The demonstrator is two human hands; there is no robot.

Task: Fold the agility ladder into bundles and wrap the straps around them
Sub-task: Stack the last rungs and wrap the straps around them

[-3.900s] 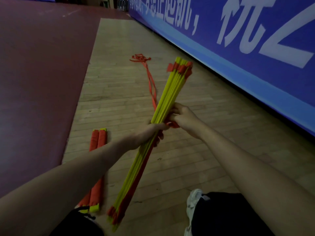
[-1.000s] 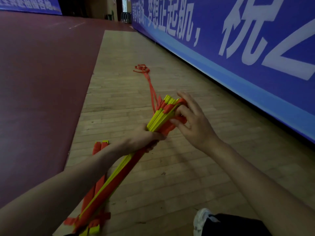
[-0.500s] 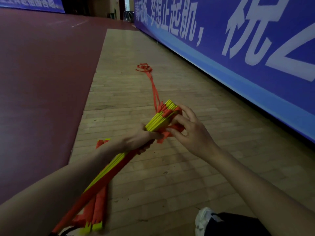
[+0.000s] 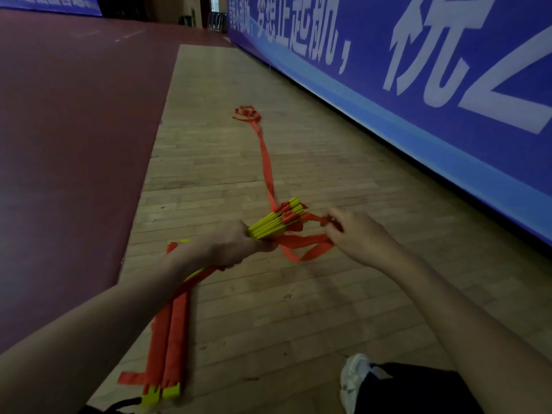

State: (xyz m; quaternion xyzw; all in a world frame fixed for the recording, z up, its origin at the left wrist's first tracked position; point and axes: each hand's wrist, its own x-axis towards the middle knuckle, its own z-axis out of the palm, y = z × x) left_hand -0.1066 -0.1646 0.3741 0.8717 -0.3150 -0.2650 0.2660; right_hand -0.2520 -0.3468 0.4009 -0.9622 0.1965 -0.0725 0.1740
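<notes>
We see the left hand (image 4: 236,246) clenched around a bundle of yellow ladder rungs (image 4: 274,224), held above the wooden floor (image 4: 298,309) and tilted so that its far end points up and away from us, toward the blue banner (image 4: 418,85) with its large white characters. The bundle's near end runs down and to the left, under the left forearm, where we lose sight of it. The right hand (image 4: 355,237) sits just beside the bundle's far end, its fingertips pinching the orange strap (image 4: 265,156) (how many layers it holds, we cannot tell). Between the two hands the strap sags in a slack loop (image 4: 307,255) below the rungs. From the bundle's tip the strap runs away across the boards in a long, nearly straight line and ends in a small tangle (image 4: 246,113) well apart from the hands. On the floor beneath the left forearm lies a second ladder bundle (image 4: 170,339), wrapped in orange along most of its length, with yellow rung ends showing at both tips and a short orange tab sticking out beside the near end. To the left of the boards stretches a dark red court surface (image 4: 74,144). At the bottom right we see a white shoe (image 4: 351,380) and a black trouser leg (image 4: 412,389).
</notes>
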